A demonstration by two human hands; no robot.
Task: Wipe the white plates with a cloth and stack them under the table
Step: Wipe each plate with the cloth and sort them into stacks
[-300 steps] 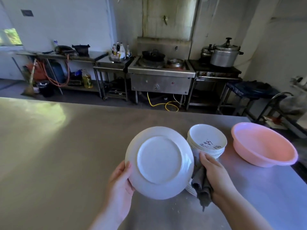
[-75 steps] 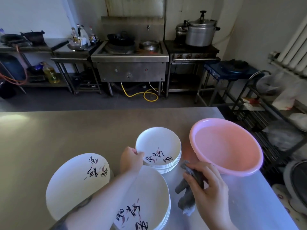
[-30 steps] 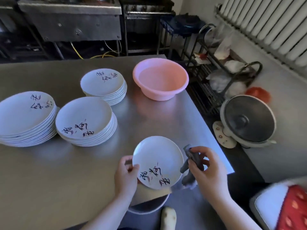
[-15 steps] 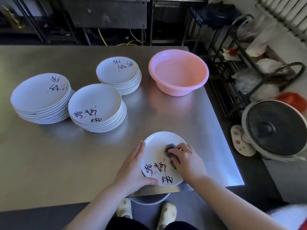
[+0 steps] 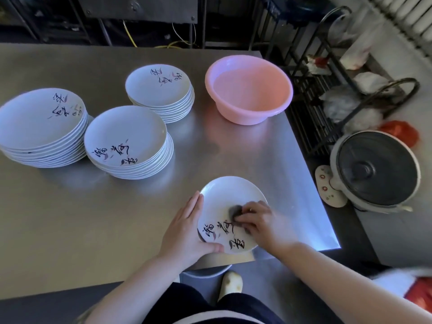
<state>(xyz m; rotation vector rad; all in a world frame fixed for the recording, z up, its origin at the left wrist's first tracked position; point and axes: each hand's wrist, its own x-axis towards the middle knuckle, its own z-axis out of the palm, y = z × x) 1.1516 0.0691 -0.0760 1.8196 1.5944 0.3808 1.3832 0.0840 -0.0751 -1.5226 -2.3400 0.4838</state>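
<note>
A small white plate (image 5: 230, 195) with dark brush writing lies face up at the near edge of the steel table (image 5: 70, 218). My left hand (image 5: 187, 232) grips its left rim, thumb over the near edge. My right hand (image 5: 261, 224) presses a dark grey cloth (image 5: 235, 211) onto the plate's middle; the hand is blurred. Three stacks of white plates stand farther back: a large stack (image 5: 42, 122) at the left, a middle stack (image 5: 126, 139), and a smaller stack (image 5: 161, 86) behind it.
A pink plastic basin (image 5: 250, 113) sits near the table's far right corner. Right of the table stand a black wire rack (image 5: 322, 94) with bags and a rice cooker (image 5: 376, 169) on the floor. A round pale object (image 5: 205, 273) shows under the table's near edge.
Since ten seconds ago I have swapped the earlier plate for a small one and laid it on the table's near edge. In the last half second the cloth has shifted slightly on it.
</note>
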